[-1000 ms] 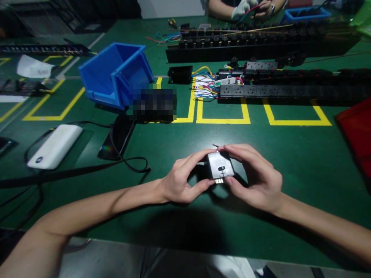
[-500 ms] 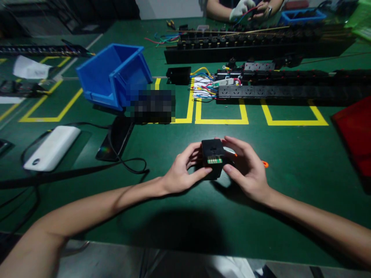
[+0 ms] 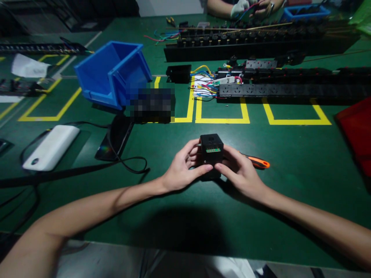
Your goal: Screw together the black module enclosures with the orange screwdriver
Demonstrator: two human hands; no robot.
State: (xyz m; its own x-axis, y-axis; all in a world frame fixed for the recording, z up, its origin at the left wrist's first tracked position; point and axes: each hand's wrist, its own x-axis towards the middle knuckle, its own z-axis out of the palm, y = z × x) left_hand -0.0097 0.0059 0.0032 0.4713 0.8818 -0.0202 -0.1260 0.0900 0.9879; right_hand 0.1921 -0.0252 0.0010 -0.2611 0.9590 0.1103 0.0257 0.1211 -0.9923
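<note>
A small black box-shaped module (image 3: 211,143) with a green terminal strip on its near side is held upright just above or on the green table; I cannot tell which. My left hand (image 3: 185,168) is closed on its left side, thumb across the near face. From the right, my right hand (image 3: 242,170) also grips it, and the two thumb tips nearly meet. Fingers behind the module are partly hidden. Just beyond my right hand lies a tool with an orange and black handle (image 3: 261,161); its other end is hidden by the hand.
A blue bin (image 3: 116,77) stands at back left. Left of my arm lie a white power bank (image 3: 52,148), a phone (image 3: 114,139) and loose cables. Black socket strips (image 3: 261,91) with wires run along the back right. A co-worker's gloved hand (image 3: 240,9) holds wires across the table.
My right hand has closed in from beside the module onto its right side. The module has tipped more upright, and more of the orange handle shows.
</note>
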